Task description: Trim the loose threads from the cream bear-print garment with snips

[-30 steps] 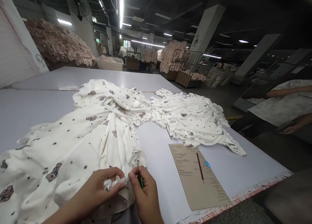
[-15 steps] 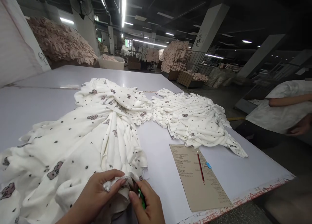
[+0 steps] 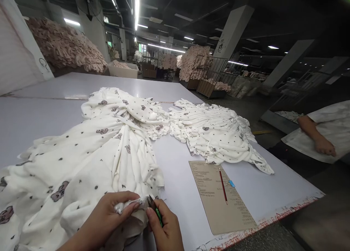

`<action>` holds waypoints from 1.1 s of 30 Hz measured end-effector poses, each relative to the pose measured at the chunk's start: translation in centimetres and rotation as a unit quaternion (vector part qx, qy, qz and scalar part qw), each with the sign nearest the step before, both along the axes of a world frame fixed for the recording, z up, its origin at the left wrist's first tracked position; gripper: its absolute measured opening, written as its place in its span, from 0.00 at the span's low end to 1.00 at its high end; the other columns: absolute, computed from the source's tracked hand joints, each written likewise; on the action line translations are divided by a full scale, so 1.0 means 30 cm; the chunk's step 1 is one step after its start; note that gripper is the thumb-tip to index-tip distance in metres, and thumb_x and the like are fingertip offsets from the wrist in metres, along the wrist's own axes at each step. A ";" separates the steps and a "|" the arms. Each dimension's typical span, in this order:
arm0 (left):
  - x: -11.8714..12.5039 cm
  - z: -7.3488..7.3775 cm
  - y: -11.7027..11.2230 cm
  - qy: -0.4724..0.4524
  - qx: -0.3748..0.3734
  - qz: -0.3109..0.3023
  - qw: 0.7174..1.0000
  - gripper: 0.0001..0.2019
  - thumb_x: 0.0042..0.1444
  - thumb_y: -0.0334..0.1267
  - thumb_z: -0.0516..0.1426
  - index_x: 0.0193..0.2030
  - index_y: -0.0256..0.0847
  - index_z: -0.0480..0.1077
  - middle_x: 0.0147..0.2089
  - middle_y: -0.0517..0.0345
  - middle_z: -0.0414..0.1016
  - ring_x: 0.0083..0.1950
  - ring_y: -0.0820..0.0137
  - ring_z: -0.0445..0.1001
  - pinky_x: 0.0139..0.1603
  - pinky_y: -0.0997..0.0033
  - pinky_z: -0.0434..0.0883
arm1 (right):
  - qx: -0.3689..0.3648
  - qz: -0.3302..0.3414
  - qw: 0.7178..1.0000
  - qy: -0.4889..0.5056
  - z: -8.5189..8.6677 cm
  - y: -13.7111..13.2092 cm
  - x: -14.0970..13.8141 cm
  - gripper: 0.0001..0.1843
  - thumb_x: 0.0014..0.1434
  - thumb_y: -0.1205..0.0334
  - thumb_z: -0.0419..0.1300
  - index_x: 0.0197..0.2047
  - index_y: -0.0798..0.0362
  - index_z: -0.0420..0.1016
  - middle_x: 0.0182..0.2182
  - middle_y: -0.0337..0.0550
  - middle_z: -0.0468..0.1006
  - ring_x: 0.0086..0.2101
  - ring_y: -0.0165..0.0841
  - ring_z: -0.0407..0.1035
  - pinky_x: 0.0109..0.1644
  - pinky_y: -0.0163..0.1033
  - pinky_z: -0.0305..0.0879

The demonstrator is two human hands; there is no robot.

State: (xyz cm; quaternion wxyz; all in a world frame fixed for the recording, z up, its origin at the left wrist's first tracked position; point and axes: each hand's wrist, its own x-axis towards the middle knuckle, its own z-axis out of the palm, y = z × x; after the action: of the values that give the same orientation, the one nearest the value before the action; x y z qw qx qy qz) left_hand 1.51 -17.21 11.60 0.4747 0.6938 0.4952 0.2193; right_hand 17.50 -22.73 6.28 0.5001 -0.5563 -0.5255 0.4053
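A large white garment printed with small grey-pink animal motifs lies spread over the white table. My left hand pinches a bunched edge of this garment at the near table edge. My right hand grips small green-handled thread snips, whose blades touch the pinched fabric edge. A second heap of the same white printed fabric lies further right on the table.
A brown paper sheet with printed text lies to the right, with a red pencil and a blue clip on it. Another person in a white shirt stands at far right. Piles of pink fabric and wire carts fill the background.
My right hand has shifted the snips from upright to angled against the pinched fabric edge. The person at right has moved lower and their arm has dropped.
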 end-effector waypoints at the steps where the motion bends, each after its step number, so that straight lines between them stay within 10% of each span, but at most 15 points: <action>1: 0.000 0.000 0.002 -0.002 -0.004 -0.001 1.000 0.13 0.55 0.48 0.55 0.34 0.42 0.76 0.37 0.60 0.81 0.42 0.64 0.77 0.44 0.78 0.70 | 0.005 -0.001 1.000 -0.018 0.004 0.000 -0.001 0.17 0.60 0.48 0.53 0.31 0.52 0.72 0.20 0.36 0.69 0.22 0.30 0.63 0.25 0.31 0.54; 9: -0.006 -0.024 -0.022 0.015 0.137 0.004 0.990 0.09 0.58 0.43 0.53 0.36 0.46 0.73 0.34 0.64 0.80 0.36 0.71 0.77 0.38 0.82 0.69 | -0.001 0.057 0.998 0.010 0.002 0.002 -0.004 0.21 0.62 0.46 0.49 0.28 0.52 0.69 0.15 0.34 0.62 0.19 0.29 0.59 0.24 0.32 0.52; 18: -0.029 -0.070 -0.040 0.090 0.452 -0.035 0.887 0.15 0.55 0.27 0.44 0.44 0.49 0.63 0.28 0.64 0.74 0.28 0.71 0.73 0.29 0.75 0.66 | -0.052 0.062 0.996 0.029 0.008 -0.029 0.015 0.23 0.59 0.42 0.50 0.25 0.53 0.67 0.13 0.34 0.60 0.17 0.27 0.57 0.21 0.30 0.50; 24: -0.023 -0.052 -0.040 0.130 0.487 -0.067 0.861 0.16 0.56 0.26 0.41 0.45 0.48 0.60 0.27 0.61 0.74 0.27 0.69 0.73 0.26 0.73 0.65 | -0.041 0.065 0.993 -0.093 -0.005 -0.031 0.014 0.23 0.59 0.42 0.49 0.26 0.51 0.69 0.16 0.35 0.60 0.18 0.28 0.56 0.20 0.32 0.46; 33: -0.151 -0.106 -0.009 0.094 0.376 -0.040 0.921 0.12 0.62 0.46 0.47 0.37 0.47 0.68 0.31 0.64 0.77 0.32 0.72 0.75 0.33 0.77 0.71 | -0.063 0.086 0.994 -0.019 0.013 -0.024 0.021 0.24 0.60 0.43 0.49 0.23 0.52 0.66 0.12 0.35 0.61 0.16 0.27 0.57 0.21 0.30 0.50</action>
State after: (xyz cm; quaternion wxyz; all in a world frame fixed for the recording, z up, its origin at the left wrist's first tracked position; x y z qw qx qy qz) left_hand -3.03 -17.46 8.41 0.1387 0.8576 0.3909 0.3040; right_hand 18.12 -23.44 6.66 0.4177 -0.5469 -0.5540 0.4685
